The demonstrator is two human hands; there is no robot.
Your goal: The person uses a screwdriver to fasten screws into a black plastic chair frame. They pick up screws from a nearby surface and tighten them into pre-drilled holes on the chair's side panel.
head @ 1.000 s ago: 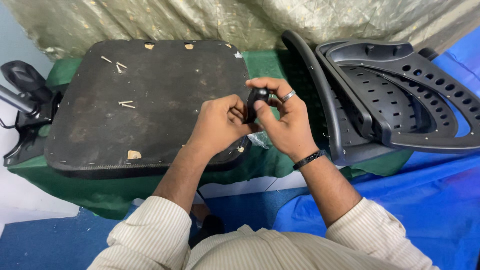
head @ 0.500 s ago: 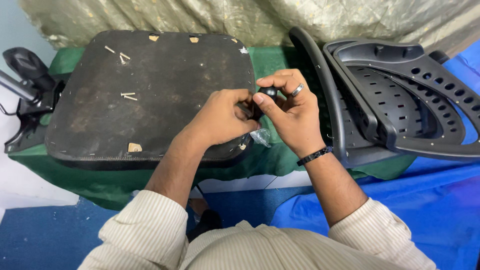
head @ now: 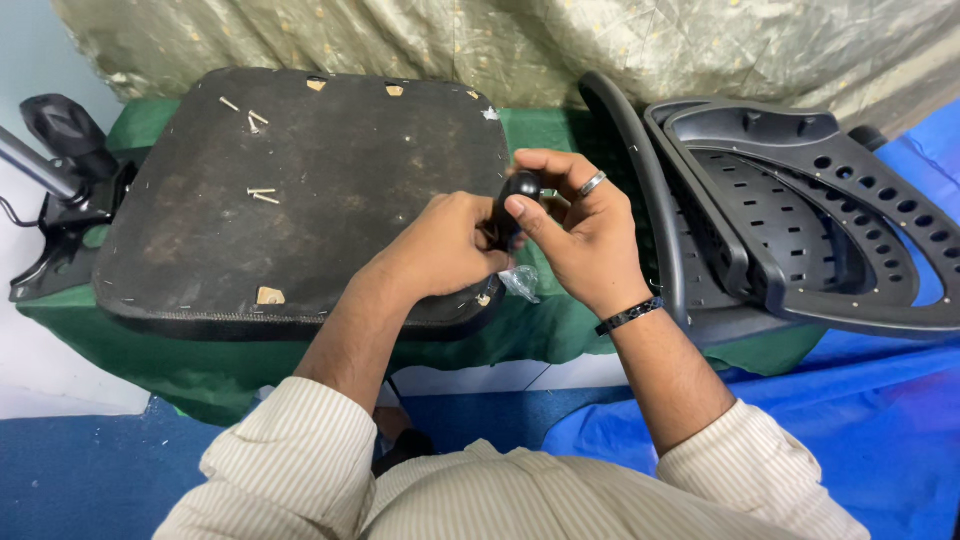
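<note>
My right hand (head: 585, 230) grips a small round black knob (head: 519, 188) between thumb and fingers, just above the right edge of an upturned black seat pad (head: 300, 190). My left hand (head: 445, 245) is closed against the same knob from the left, its fingertips hidden behind it. A scrap of clear plastic wrap (head: 520, 283) hangs just below both hands. My right hand wears a ring and a dark wristband.
Several loose screws (head: 262, 194) lie on the seat pad. A black perforated chair backrest (head: 790, 220) lies to the right on blue cloth. A black chair mechanism with a metal rod (head: 55, 160) sits at the left. Green cloth covers the table (head: 200, 360).
Both hands have stayed together on the knob and shifted slightly up and right in view. The plastic wrap now shows below them.
</note>
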